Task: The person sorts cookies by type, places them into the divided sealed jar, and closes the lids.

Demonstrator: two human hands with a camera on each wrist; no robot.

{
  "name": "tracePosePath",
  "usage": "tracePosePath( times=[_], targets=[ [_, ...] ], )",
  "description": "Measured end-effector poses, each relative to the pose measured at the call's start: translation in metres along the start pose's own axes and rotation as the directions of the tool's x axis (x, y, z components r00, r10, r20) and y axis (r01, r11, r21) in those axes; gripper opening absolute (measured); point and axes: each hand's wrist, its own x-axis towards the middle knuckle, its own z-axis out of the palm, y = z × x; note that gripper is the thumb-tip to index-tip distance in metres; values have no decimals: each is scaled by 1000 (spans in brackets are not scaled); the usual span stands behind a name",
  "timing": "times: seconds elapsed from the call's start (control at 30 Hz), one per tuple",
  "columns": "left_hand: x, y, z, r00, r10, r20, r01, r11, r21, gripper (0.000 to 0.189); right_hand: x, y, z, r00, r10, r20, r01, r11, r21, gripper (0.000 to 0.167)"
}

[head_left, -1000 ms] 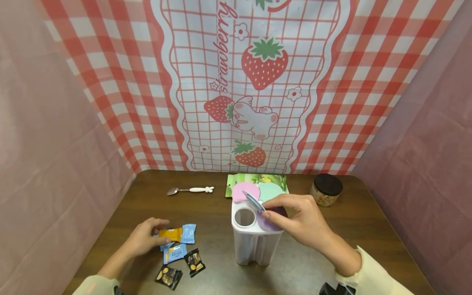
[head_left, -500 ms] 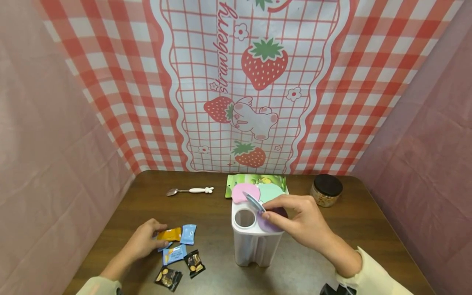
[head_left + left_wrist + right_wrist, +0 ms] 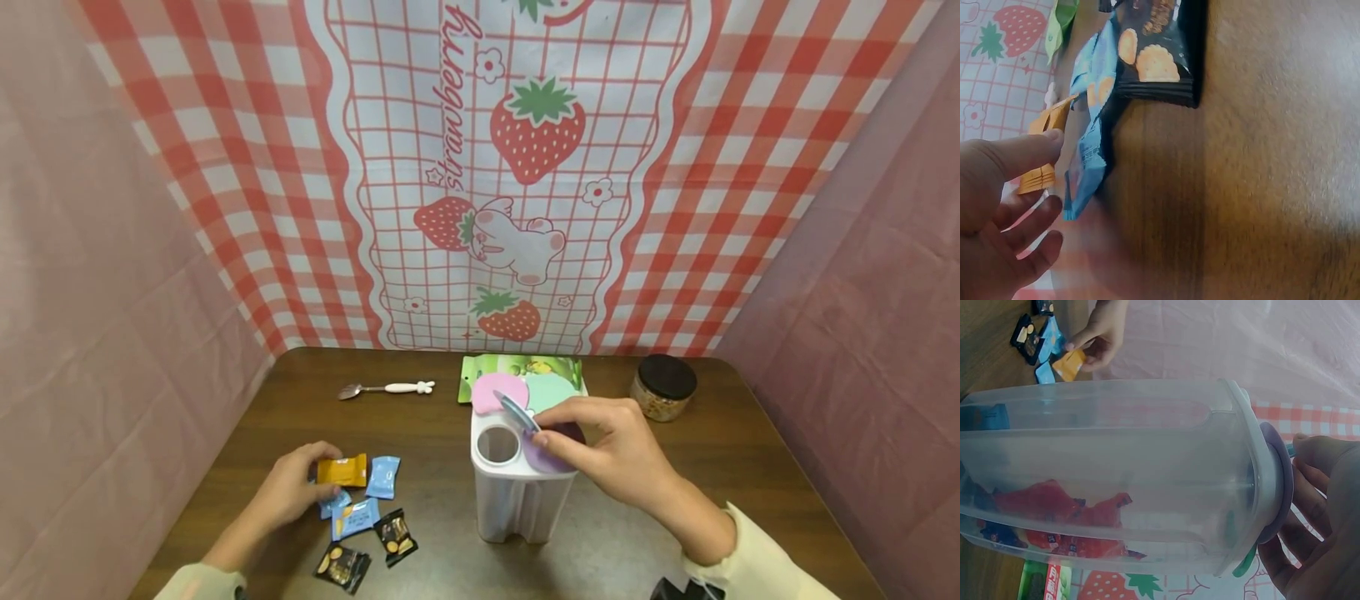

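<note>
My left hand pinches a small orange snack packet between thumb and fingers, just over the blue packets on the table. Close by lie two black packets printed with biscuits. With thumb and fingertips, my right hand holds up a pale blue flap lid on a tall clear-walled storage container. The round opening under that lid is uncovered. Pink, green and purple lids lie over the other openings. Red packets show inside through the wall.
Behind the container lies a green pouch. A spoon with a white handle rests at the back left. At the back right stands a jar with a black lid. Checked cloth hangs behind the table.
The orange packet has shifted slightly left and up in my left hand, so more of the blue packet beneath it shows. My right hand and the raised lid have stayed in place.
</note>
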Motion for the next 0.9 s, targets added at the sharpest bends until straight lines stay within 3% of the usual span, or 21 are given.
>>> tracePosePath(
  times=[0.17,0.3,0.57,0.73,0.9],
  targets=[
    [0,5,-5,998,-25,-54,23,999,-36,43,-1,0,0,1000,2,-4,-2,1000,-7,21],
    [3,8,-9,996,-37,-85,26,992,-127,45,-1,0,0,1000,5,-4,-5,1000,-9,20],
    [7,19,-17,994,-3,-111,-22,973,-229,51,-1,0,0,1000,5,-1,-5,1000,-4,20],
    [10,35,-21,991,30,-130,-64,961,-269,58,-1,0,0,1000,2,-2,-2,1000,-3,20],
    [13,62,-29,982,68,-175,-119,946,-301,51,0,0,0,1000,1,-3,-1,1000,-3,21]
  ],
)
